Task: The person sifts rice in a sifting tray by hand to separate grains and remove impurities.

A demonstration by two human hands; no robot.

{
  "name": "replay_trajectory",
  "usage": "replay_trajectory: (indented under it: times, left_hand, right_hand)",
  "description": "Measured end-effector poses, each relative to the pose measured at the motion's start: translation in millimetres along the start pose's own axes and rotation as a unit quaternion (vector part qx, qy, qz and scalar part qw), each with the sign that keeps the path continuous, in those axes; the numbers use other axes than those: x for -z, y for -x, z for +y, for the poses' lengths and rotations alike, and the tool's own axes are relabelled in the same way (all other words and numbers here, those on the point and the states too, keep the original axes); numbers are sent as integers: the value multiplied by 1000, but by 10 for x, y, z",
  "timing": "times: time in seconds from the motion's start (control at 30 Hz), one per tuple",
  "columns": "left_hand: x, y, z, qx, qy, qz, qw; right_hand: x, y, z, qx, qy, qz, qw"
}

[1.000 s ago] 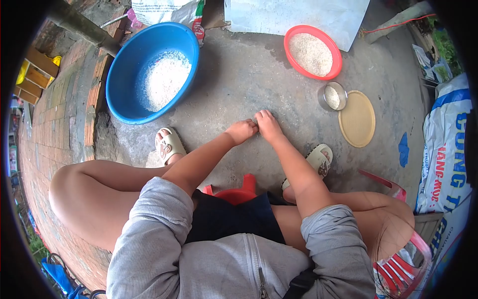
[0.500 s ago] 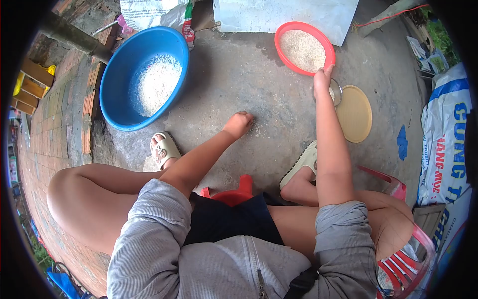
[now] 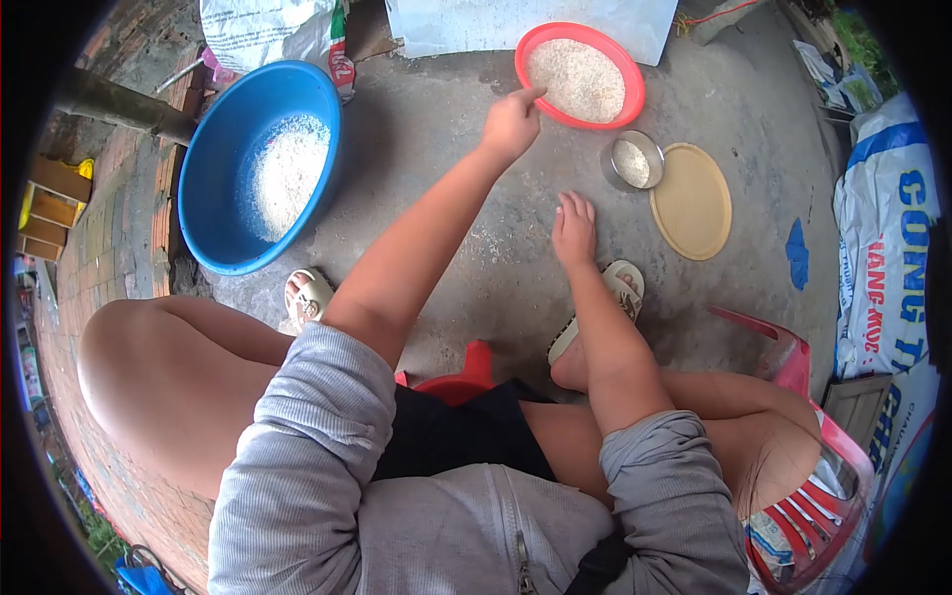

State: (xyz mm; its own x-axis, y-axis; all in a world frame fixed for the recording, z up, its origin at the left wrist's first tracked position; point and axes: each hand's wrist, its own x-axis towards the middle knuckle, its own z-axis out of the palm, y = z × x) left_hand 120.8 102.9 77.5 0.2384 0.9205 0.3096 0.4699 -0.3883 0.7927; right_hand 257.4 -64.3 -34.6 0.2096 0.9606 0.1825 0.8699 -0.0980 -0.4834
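My left hand [image 3: 512, 126] is at the near left rim of the red basin [image 3: 640, 104]. One finger reaches over the rim and the others are curled; whatever they may hold is hidden. Pale, rice-like grains [image 3: 577, 81] fill much of that basin. Over the concrete floor, my right hand [image 3: 574, 230] is open, fingers stretched forward and nothing visible in it. Just beyond it stands a small metal bowl [image 3: 617, 177] with some pale grains inside. A round tan lid or tray [image 3: 691, 202] lies flat beside the bowl.
A large blue basin [image 3: 213, 188] holding white grains tilts at the left by a brick edge. A white sack [image 3: 268, 35] and a pale board [image 3: 526, 25] stand at the back. Printed sacks [image 3: 888, 238] and a red plastic chair [image 3: 783, 362] are at the right.
My left hand has moved from the floor up to the red basin's rim. My right hand has let go of the basin and come back toward me, its fingers now spread.
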Motion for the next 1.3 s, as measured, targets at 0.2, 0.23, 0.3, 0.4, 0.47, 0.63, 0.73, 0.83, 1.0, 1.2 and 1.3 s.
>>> replay_trajectory:
  times: [0.2,0.23,0.3,0.4,0.47,0.63,0.73,0.83,1.0,1.2,1.3]
  left_hand:
    - [356,1233,-882,-25,-214,-258,942]
    - [384,1387,-949,-92,-227,-254,936]
    - [409,1540,-1018,-155,-237,-250,926]
    - [500,1616,-1024,-164,-243,-246,924]
    - [531,1609,-1011,-138,-232,-259,927]
    - [550,1611,-1056,-124,-220,-263,931]
    - [555,1651,-1059,-125,-222,-248,935]
    - [527,1686,-1039,-150,-233,-238,931]
    - [489,1885,-895,-194,-200,-270,922]
    - [225,2125,-744,-135,-130,-241,952]
    - [192,2166,-765,-112,-101,-220,964]
  right_hand:
    - [-195,298,-266,87,-3,-40,995]
    - [-217,329,-314,122,-22,-64,990]
    - [-228,410,-391,204,-15,-87,975]
    - [-213,475,-442,248,-28,-107,962]
    - [-164,492,-454,281,-29,-123,951]
    - [-114,549,-368,331,-36,-156,930]
    - [-159,554,-381,312,-37,-150,937]
    - [-181,507,-400,265,-39,-164,949]
    - [-219,490,-413,280,-25,-146,948]
    - [-262,400,-345,225,-32,-99,969]
    - [-237,231,-222,130,-49,-45,989]
